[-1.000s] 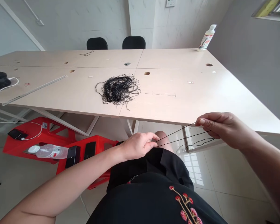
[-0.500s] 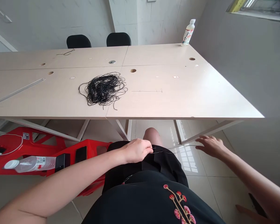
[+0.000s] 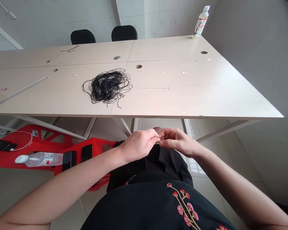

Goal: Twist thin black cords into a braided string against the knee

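Above my lap, just in front of the table's near edge, my left hand [image 3: 139,144] is closed in a pinch on a thin dark cord [image 3: 161,138]. My right hand [image 3: 179,142] meets it from the right, its thumb and fingers also closed on the cord. The fingertips of both hands are nearly touching, and only a short bit of cord shows between them. A loose tangled heap of black cord [image 3: 108,85] lies on the pale table [image 3: 206,95], beyond my hands and to the left.
Red stools [image 3: 44,143] at the lower left bear a clear bottle [image 3: 39,159], a black box and phones. Another bottle [image 3: 200,23] stands at the table's far right corner. Two black chairs [image 3: 124,33] are behind the table. A long strip [image 3: 21,91] lies at left.
My right hand has come in from the far right to meet my left hand, and its fingers have closed on the cord. The view has shifted slightly.
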`<state>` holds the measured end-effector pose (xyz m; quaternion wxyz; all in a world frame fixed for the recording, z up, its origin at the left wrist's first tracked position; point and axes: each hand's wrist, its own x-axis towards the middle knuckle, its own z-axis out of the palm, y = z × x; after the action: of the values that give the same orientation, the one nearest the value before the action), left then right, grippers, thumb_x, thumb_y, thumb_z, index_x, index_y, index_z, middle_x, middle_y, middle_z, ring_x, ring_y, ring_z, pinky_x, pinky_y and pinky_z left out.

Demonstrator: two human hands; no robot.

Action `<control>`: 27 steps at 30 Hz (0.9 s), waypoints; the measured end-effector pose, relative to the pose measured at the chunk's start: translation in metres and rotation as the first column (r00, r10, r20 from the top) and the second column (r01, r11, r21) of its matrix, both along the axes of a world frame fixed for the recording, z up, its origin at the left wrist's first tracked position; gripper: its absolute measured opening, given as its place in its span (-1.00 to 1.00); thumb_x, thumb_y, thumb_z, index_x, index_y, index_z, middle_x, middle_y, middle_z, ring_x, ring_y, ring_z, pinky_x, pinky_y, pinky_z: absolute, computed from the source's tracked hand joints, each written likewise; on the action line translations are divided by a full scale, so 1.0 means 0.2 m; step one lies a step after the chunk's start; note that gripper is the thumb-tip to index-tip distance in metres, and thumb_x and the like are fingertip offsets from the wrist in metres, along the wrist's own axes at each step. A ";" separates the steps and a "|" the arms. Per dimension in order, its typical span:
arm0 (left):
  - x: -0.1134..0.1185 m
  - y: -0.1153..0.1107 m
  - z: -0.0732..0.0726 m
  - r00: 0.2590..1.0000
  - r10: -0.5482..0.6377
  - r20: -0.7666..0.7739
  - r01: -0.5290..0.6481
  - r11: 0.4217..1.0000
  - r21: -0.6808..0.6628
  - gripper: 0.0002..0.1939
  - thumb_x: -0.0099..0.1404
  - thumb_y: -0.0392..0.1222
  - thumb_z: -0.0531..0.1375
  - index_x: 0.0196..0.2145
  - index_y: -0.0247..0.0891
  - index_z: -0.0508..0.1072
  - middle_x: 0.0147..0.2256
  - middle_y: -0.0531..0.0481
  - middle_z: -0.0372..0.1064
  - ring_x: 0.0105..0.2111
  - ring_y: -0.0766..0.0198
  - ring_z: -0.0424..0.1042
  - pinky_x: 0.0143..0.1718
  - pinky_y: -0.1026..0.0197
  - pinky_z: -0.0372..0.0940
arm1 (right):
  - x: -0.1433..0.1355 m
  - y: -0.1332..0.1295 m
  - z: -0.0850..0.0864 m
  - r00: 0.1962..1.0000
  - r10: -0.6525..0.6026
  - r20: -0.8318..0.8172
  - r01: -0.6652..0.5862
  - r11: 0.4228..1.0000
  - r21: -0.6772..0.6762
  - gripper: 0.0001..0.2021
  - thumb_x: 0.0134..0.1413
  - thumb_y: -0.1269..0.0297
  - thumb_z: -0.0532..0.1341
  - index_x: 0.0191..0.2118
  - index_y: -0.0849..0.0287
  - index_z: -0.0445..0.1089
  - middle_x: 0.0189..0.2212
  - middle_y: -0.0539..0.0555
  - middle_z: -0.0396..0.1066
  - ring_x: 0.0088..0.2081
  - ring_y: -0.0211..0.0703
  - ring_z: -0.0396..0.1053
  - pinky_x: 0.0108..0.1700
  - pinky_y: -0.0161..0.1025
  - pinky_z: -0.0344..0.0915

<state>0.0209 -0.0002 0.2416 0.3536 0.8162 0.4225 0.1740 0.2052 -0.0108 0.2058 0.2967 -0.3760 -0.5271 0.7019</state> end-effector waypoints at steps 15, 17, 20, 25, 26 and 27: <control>-0.01 0.02 0.06 0.785 0.331 0.524 -0.344 0.936 -0.075 -0.80 0.23 -0.07 0.12 -0.39 -0.22 0.44 -0.59 0.11 0.29 -0.71 0.49 0.12 -0.64 0.36 0.08 | -0.13 -0.05 0.13 0.943 -0.305 -0.131 0.309 0.951 0.008 -0.78 -0.14 0.28 0.28 -0.60 0.22 0.24 -0.73 -0.15 0.06 -0.68 -0.49 -0.11 -0.65 -0.42 -0.17; -0.01 0.02 0.05 0.751 0.345 0.563 -0.338 0.933 -0.121 -0.78 0.23 -0.03 0.11 -0.37 -0.22 0.43 -0.63 0.14 0.22 -0.73 0.50 0.09 -0.68 0.38 0.06 | -0.13 -0.06 0.12 0.955 -0.260 -0.145 0.270 0.962 0.049 -0.79 -0.10 0.28 0.27 -0.59 0.23 0.26 -0.72 -0.15 0.07 -0.67 -0.49 -0.10 -0.65 -0.42 -0.15; 0.01 0.02 0.03 0.715 0.385 0.583 -0.314 0.922 -0.225 -0.77 0.23 -0.01 0.11 -0.36 -0.22 0.42 -0.69 0.18 0.09 -0.75 0.51 0.05 -0.73 0.40 0.00 | -0.13 -0.06 0.10 0.972 -0.182 -0.149 0.194 0.979 0.065 -0.79 -0.04 0.25 0.25 -0.55 0.22 0.26 -0.72 -0.17 0.02 -0.67 -0.49 -0.11 -0.64 -0.42 -0.14; 0.00 0.03 0.01 0.684 0.467 0.561 -0.270 0.876 -0.400 -0.77 0.24 0.01 0.10 -0.38 -0.21 0.37 -0.73 0.22 -0.06 -0.75 0.51 -0.04 -0.74 0.42 -0.06 | -0.13 -0.03 0.08 0.981 -0.131 -0.144 0.151 0.979 0.138 -0.79 0.03 0.18 0.22 -0.46 0.21 0.29 -0.64 -0.14 0.06 -0.63 -0.47 -0.08 -0.61 -0.41 -0.10; 0.00 0.03 0.01 0.688 0.479 0.545 -0.264 0.865 -0.427 -0.77 0.23 0.01 0.10 -0.39 -0.21 0.36 -0.73 0.23 -0.08 -0.75 0.51 -0.05 -0.74 0.43 -0.05 | -0.13 -0.03 0.08 0.981 -0.127 -0.149 0.149 0.978 0.148 -0.79 0.04 0.17 0.21 -0.45 0.21 0.30 -0.63 -0.13 0.07 -0.62 -0.47 -0.08 -0.60 -0.41 -0.10; -0.01 0.04 0.01 0.695 0.486 0.530 -0.260 0.857 -0.445 -0.77 0.23 0.01 0.10 -0.40 -0.21 0.35 -0.72 0.23 -0.07 -0.74 0.51 -0.06 -0.73 0.43 -0.04 | -0.12 -0.02 0.08 0.980 -0.122 -0.155 0.146 0.977 0.154 -0.80 0.05 0.17 0.20 -0.44 0.21 0.30 -0.62 -0.12 0.08 -0.61 -0.46 -0.07 -0.59 -0.41 -0.09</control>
<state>0.0198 0.0071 0.2440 0.5631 0.5336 0.4629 0.4290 0.1804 -0.0152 0.2219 0.4107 -0.3332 -0.5337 0.6599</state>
